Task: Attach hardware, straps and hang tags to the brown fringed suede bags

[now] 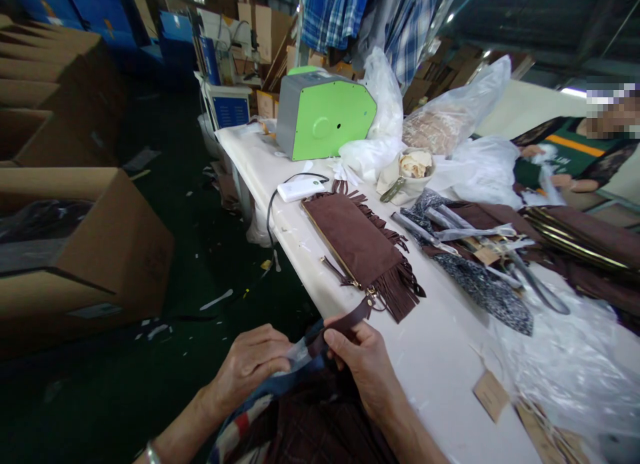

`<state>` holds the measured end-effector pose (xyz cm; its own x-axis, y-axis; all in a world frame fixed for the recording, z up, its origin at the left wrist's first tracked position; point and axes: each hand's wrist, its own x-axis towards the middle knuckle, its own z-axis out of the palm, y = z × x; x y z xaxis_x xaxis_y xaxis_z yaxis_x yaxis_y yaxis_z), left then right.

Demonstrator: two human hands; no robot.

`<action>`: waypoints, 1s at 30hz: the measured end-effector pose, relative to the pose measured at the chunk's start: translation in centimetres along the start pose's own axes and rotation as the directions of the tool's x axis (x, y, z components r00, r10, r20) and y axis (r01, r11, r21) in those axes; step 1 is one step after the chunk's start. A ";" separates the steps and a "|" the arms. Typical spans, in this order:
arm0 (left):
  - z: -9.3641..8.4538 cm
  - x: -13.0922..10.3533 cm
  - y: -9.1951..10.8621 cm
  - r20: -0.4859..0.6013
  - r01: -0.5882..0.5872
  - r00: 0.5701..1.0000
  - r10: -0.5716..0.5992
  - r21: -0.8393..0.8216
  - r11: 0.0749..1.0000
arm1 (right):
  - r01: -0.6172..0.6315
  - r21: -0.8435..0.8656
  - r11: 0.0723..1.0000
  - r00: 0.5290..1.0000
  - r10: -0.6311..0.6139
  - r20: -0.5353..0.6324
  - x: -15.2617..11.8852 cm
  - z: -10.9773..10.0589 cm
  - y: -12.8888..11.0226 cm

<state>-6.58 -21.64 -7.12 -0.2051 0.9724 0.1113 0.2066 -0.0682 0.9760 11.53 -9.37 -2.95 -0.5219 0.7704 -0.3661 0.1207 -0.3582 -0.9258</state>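
A brown fringed bag [350, 234] lies flat on the white table [280, 231], its gold zipper along the side toward me. From its near corner a brown strap [354, 316] runs off the table's edge. My right hand [367, 357] pinches this strap between thumb and fingers. Beside it, my left hand [253, 364] is closed on a strip of clear plastic [299, 357] at the strap's lower end. Whether the plastic wraps round the strap there, I cannot tell. A short zipper pull [336, 271] hangs by the bag's near edge.
A green and grey machine [327, 114] and a white device [301, 189] with a cable stand behind the bag. To the right lie plastic-wrapped straps [465, 234], brown bags [590, 237], and a tag [491, 395]. Open cartons [85, 251] line the left floor. Another person [575, 151] stands across the table.
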 end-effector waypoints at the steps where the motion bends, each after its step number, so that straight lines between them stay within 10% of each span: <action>1: 0.0 0.0 -0.1 -0.010 0.014 1.000 -0.014 -0.019 1.000 | 0.000 -0.006 1.000 1.000 0.000 -0.008 0.0 0.0 0.2; 11: 2.4 0.8 0.0 -0.083 0.112 0.991 -0.102 0.118 0.987 | 0.024 -0.024 0.999 0.996 -0.025 -0.080 1.0 0.3 1.2; 21: 4.1 2.3 0.3 0.037 0.390 0.919 -0.393 -0.244 0.888 | -0.019 -0.067 0.998 0.998 0.015 -0.056 0.9 0.9 0.9; 28: -0.2 1.6 -2.1 0.067 0.346 0.937 -0.343 -0.062 0.936 | -0.106 -0.269 0.957 0.974 0.154 0.164 0.1 0.0 0.1; 30: -1.9 1.1 -3.0 0.122 0.370 0.925 -0.359 -0.081 0.926 | 0.044 -0.455 0.890 0.993 0.011 0.119 0.3 -1.6 -1.4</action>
<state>-9.30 -20.78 -9.59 -0.1476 0.9515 -0.2700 0.0383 0.2783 0.9597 12.55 -7.73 -1.89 -0.6172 0.6983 -0.3627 0.4680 -0.0448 -0.8826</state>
